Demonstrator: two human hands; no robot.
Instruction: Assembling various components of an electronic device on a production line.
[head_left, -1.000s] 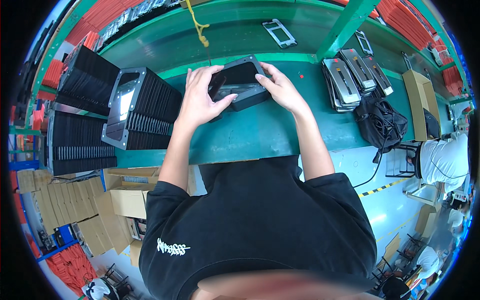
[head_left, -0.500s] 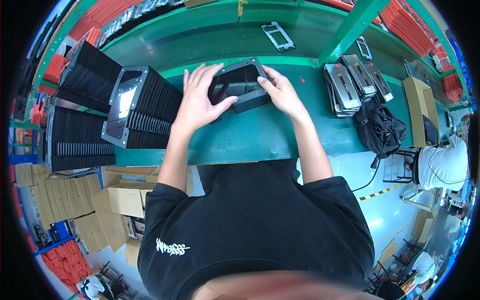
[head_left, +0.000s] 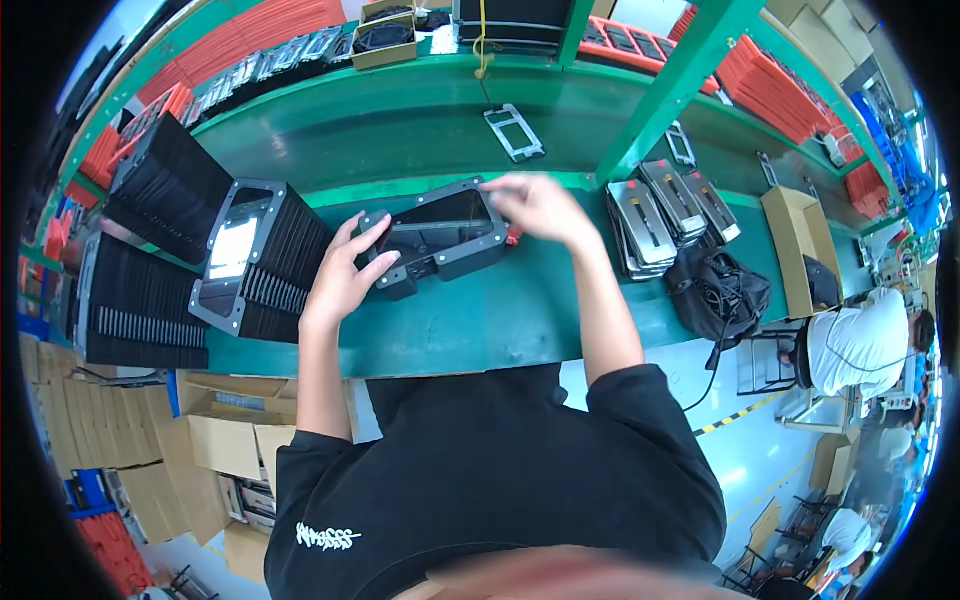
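Note:
A black rectangular fixture [head_left: 446, 246] lies slightly slanted on the green bench, silver dots along its rim and a dark glossy panel [head_left: 442, 212] inside its frame. My left hand [head_left: 345, 275] grips the fixture's left end, thumb and fingers over its edge. At the far right corner is my right hand [head_left: 545, 208], slightly blurred, its fingers bent together with the tips at the rim. Whatever those fingers may hold cannot be made out. Just below the right hand, a small red object [head_left: 513, 236] shows beside the fixture.
Tall stacks of black frames [head_left: 262, 250] stand at the left. To the right are piles of grey phone-like panels [head_left: 643, 228], a black bundle with a cable [head_left: 722, 290] and a cardboard box [head_left: 800, 240]. A silver frame [head_left: 514, 132] lies beyond, near a green post [head_left: 680, 90].
The view has shifted. The fixture, raised and tilted between both hands before, now lies flatter on the bench. My right hand has left its side grip and moved to the far right corner.

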